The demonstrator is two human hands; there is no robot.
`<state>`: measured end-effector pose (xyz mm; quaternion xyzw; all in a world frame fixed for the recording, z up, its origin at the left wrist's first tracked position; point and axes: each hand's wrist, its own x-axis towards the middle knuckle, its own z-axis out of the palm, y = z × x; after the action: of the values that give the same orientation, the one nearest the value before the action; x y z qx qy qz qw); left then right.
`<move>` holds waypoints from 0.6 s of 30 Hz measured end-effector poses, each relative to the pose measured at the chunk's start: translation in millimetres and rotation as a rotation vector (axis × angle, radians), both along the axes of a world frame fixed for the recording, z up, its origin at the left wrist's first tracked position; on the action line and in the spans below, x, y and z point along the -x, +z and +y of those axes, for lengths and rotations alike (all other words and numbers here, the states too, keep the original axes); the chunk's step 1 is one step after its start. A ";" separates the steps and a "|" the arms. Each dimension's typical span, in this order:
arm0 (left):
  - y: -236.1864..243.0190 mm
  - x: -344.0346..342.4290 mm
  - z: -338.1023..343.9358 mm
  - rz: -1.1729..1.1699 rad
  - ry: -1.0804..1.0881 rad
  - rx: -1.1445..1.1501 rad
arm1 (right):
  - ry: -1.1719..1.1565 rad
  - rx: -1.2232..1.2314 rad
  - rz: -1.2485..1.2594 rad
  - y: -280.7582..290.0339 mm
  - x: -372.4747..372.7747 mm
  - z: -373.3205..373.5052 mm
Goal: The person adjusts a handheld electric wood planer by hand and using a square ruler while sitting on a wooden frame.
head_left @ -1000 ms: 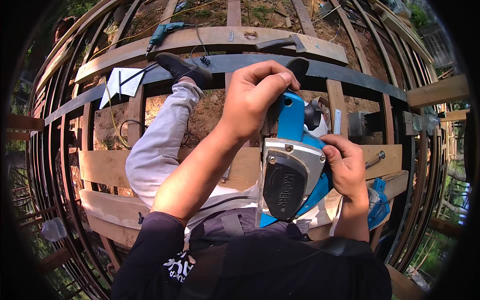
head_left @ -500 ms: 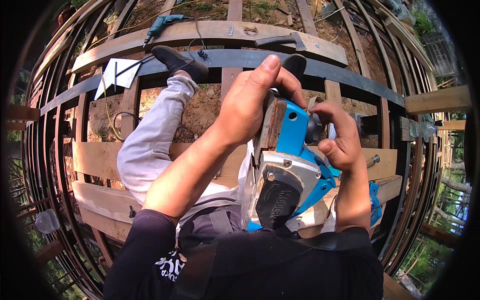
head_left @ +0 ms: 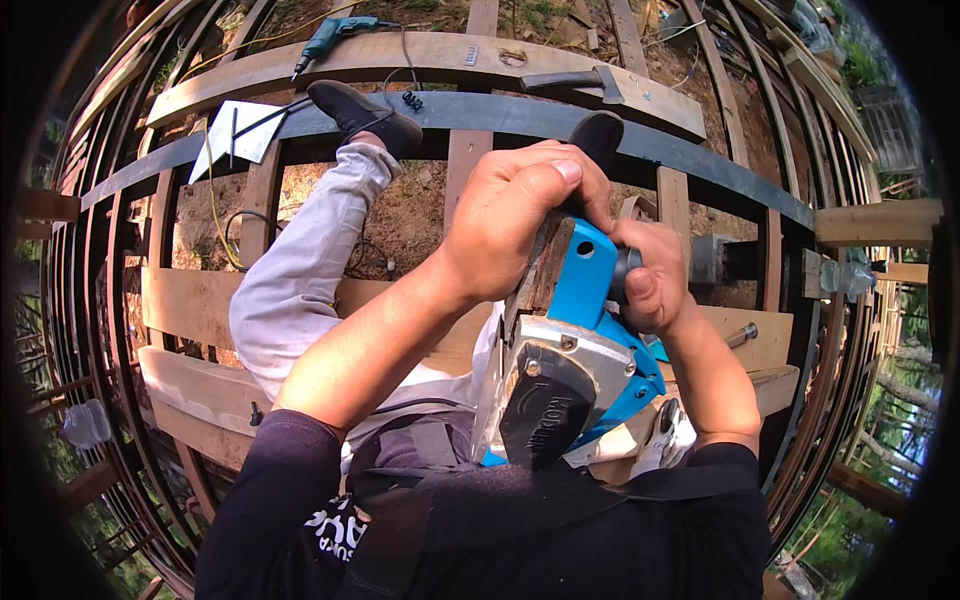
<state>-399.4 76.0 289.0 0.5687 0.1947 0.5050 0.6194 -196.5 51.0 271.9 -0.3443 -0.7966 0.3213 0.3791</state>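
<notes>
A blue electric planer (head_left: 590, 345) with a silver housing and a black side cover is tilted up against my lap, its flat sole toward the left. My left hand (head_left: 520, 210) is closed over its far end; the thumb lies across the top and some fingers curl out of sight. Around the black front knob (head_left: 624, 272), on the planer's right, my right hand (head_left: 652, 272) is wrapped with bent fingers. Both hands nearly meet above the far end. The planer's rear handle is mostly hidden.
Wooden planks and dark beams form an open frame over bare soil. A green drill (head_left: 328, 42) and an axe (head_left: 590, 82) lie on the far plank (head_left: 420, 68). A white sheet (head_left: 235, 140) with a dark square rests at left. A hammer-like tool (head_left: 742, 335) lies right of the planer.
My right hand has closed around the knob from a looser, more spread pose. The left thumb has come down, and the planer's far end has dropped slightly nearer to me.
</notes>
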 end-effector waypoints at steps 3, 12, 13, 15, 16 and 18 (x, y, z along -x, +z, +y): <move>-0.3 2.4 1.6 0.041 0.031 -0.042 | 0.054 0.545 0.056 10.5 -2.5 -11.2; 2.7 -1.2 1.1 -0.021 0.008 -0.018 | 0.086 -0.219 -0.239 12.4 -11.7 4.4; 3.5 -1.4 0.8 -0.024 0.005 -0.001 | 0.085 -0.219 -0.242 13.5 -11.0 -1.1; -0.6 1.2 1.4 -0.002 0.027 -0.002 | 0.100 0.497 0.021 13.5 -4.0 -10.7; -2.2 2.6 1.4 0.015 0.047 -0.004 | 0.124 0.591 0.065 19.4 0.5 -9.4; -1.0 3.9 1.4 0.022 0.053 -0.018 | 0.158 0.579 -0.031 27.0 -5.2 -2.1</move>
<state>-403.4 77.3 288.0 0.5744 0.2118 0.5167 0.5986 -191.3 48.9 298.9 -0.3797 -0.7019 0.5584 0.2268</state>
